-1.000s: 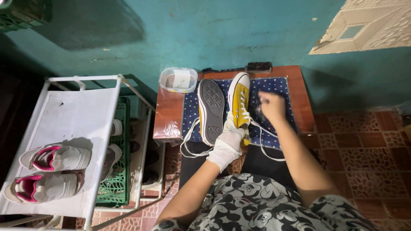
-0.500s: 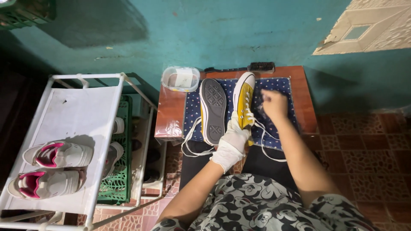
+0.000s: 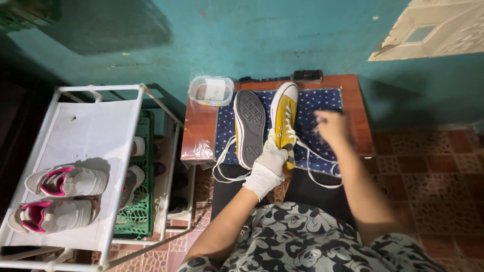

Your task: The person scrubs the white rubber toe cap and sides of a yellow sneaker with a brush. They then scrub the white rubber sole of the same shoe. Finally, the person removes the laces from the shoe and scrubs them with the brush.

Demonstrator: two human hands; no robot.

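The yellow sneaker (image 3: 285, 117) lies toe-away on a blue dotted cloth (image 3: 322, 108) spread over the small wooden tabletop (image 3: 199, 126), and the left hand (image 3: 267, 163), in a white glove, has its grip clamped around the shoe's heel end. The right hand (image 3: 331, 126), bare and blurred, sits just beside the shoe over the cloth; its fingers look drawn together on a white lace (image 3: 315, 156), though the blur means I cannot tell for sure. This looks like lacing work on the shoe, and the next pull would call for the gloved hand to hold the heel steady while the lace is drawn taut. Just to the left, touching or nearly so, the second sneaker (image 3: 249, 126) rests sole-up, its laces trailing off the tabletop's near edge. At the far left corner stands a clear plastic tub (image 3: 210, 90) holding something pale, hard to make out; a dark brush (image 3: 306, 75) lies along the back edge. Well apart to the left, a white rack (image 3: 96, 141) carries a pair of white and pink trainers (image 3: 60, 196), with a green crate (image 3: 138, 201) beneath.
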